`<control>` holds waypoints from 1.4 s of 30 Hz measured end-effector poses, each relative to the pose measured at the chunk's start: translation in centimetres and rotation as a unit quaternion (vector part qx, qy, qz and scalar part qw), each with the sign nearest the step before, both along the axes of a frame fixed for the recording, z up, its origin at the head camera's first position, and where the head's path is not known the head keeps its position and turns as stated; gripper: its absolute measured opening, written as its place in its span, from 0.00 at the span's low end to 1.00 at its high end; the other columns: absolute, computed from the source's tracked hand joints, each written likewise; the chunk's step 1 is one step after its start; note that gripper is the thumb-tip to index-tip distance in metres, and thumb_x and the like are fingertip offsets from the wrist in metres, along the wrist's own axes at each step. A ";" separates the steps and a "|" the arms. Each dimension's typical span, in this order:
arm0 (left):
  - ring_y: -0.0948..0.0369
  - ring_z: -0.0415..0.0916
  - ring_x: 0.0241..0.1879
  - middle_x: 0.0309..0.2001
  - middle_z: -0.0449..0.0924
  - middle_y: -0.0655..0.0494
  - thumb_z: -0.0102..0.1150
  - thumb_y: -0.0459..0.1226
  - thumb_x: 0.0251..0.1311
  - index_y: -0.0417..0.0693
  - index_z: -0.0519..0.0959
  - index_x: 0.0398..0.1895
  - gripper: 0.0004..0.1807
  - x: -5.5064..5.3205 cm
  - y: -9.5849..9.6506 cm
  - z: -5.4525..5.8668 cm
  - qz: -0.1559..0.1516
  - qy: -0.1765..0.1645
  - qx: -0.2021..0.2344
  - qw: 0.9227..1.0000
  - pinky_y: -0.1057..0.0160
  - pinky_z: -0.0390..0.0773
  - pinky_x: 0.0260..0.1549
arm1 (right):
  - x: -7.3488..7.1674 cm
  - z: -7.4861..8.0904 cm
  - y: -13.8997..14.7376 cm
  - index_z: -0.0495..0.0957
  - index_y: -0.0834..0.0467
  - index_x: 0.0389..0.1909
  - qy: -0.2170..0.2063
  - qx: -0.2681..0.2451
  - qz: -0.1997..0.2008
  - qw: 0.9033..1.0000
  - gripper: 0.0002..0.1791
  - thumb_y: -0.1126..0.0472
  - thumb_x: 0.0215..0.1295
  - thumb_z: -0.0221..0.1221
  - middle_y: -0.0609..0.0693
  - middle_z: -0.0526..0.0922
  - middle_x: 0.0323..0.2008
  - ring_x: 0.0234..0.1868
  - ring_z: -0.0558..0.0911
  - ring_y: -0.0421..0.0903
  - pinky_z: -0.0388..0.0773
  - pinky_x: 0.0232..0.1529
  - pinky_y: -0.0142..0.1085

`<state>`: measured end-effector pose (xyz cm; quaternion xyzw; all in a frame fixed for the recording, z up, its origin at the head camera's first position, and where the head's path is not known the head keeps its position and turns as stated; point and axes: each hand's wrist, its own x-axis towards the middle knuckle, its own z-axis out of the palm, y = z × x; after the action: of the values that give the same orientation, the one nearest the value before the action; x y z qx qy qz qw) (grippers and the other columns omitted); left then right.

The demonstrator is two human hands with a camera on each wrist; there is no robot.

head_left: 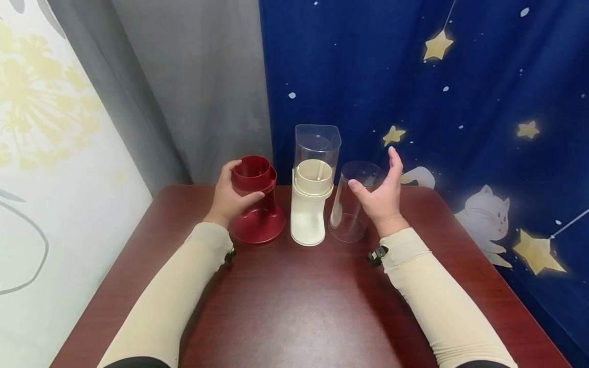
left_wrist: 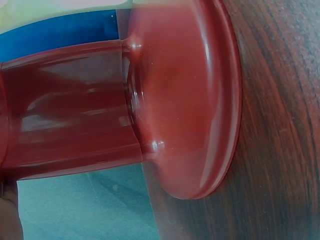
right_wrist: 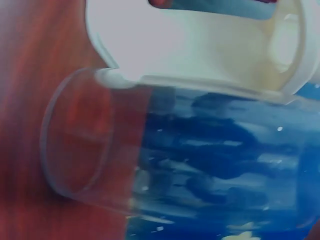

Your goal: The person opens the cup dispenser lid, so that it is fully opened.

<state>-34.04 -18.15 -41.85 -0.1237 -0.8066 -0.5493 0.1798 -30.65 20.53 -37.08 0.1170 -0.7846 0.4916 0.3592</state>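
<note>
— Left grip (head_left: 228,199): condition?
— Fingers and thumb apart. The red stand (head_left: 268,202) is just to its right; whether they touch, I cannot tell. Judged light, stiff and smooth; hold it by the column (left_wrist: 70,115).
— Right grip (head_left: 383,197)?
— Spread apart, clear cylinder (head_left: 350,207) just to its left. Likely light, slippery, liable to crack; take it around mid-height, softly.
— Between the grips?
— White stand (head_left: 307,214), upright on the tabletop (head_left: 285,301).

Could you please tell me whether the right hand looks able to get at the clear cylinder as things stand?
Probably yes: the right hand, spread wide, is beside the clear cylinder, with nothing visible blocking its way.
</note>
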 end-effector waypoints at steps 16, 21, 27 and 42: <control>0.53 0.68 0.69 0.73 0.68 0.56 0.84 0.46 0.49 0.68 0.59 0.77 0.54 0.6 -0.1 0.2 0.008 -0.005 -0.015 1.000 0.41 0.85 0.55 | 1.0 6.8 -3.7 0.49 0.58 0.82 0.070 0.069 0.031 0.995 0.74 0.12 0.46 0.60 0.55 0.53 0.83 0.84 0.53 0.46 0.50 0.84 0.46; 0.51 0.68 0.70 0.74 0.67 0.54 0.84 0.47 0.50 0.66 0.58 0.79 0.56 0.5 -0.1 0.5 0.005 -0.014 -0.032 0.999 0.41 0.84 0.56 | 1.0 8.1 -4.3 0.48 0.55 0.83 0.054 0.076 0.040 0.995 0.74 0.11 0.45 0.60 0.50 0.52 0.84 0.84 0.53 0.44 0.50 0.83 0.46; 0.49 0.69 0.69 0.73 0.68 0.52 0.84 0.50 0.49 0.63 0.58 0.79 0.57 0.6 -0.5 1.0 0.007 -0.028 -0.048 0.998 0.39 0.84 0.56 | 0.6 9.5 -4.7 0.48 0.50 0.84 0.033 0.080 0.058 0.995 0.73 0.12 0.45 0.61 0.46 0.50 0.84 0.83 0.51 0.40 0.48 0.83 0.42; 0.47 0.61 0.77 0.83 0.54 0.57 0.84 0.51 0.48 0.69 0.53 0.84 0.63 0.4 -0.9 1.9 -0.001 -0.023 -0.085 0.996 0.37 0.80 0.61 | 0.3 11.6 -4.4 0.47 0.39 0.84 -0.072 0.076 0.093 0.990 0.65 0.22 0.51 0.70 0.42 0.46 0.84 0.85 0.48 0.46 0.51 0.82 0.57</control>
<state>-33.63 -19.08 -39.96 -0.1268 -0.8541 -0.4818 0.1493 -30.38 16.10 -25.53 0.1808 -0.8292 0.4687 0.2450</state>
